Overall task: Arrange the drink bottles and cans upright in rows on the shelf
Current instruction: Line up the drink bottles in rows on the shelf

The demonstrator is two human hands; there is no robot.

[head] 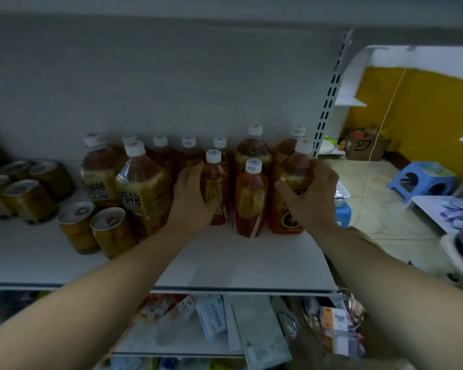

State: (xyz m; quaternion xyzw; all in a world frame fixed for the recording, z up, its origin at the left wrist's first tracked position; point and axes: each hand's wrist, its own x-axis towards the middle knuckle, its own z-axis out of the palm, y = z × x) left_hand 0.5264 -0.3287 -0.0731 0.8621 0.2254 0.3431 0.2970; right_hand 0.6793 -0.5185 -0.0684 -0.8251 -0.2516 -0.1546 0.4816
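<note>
Two bottles held at once, near the middle of the shelf (225, 263): left hand (191, 201) curled round a small tea bottle (215, 182) at 9 o'clock of the free small bottle (251, 201), right hand (310, 193) curled round a wider orange-label bottle (292, 180) at 3 o'clock of it. Better to keep both bases flat and slide, not lift, until three fronts make one straight row. Mind the big bottles (142, 188) just at 9 o'clock of the left hand.

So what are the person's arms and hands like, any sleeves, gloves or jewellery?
The left hand and right hand are bare: no gloves, no rings or watch visible. The forearms are uncovered as far as the frame shows; no sleeve is in view.
</note>
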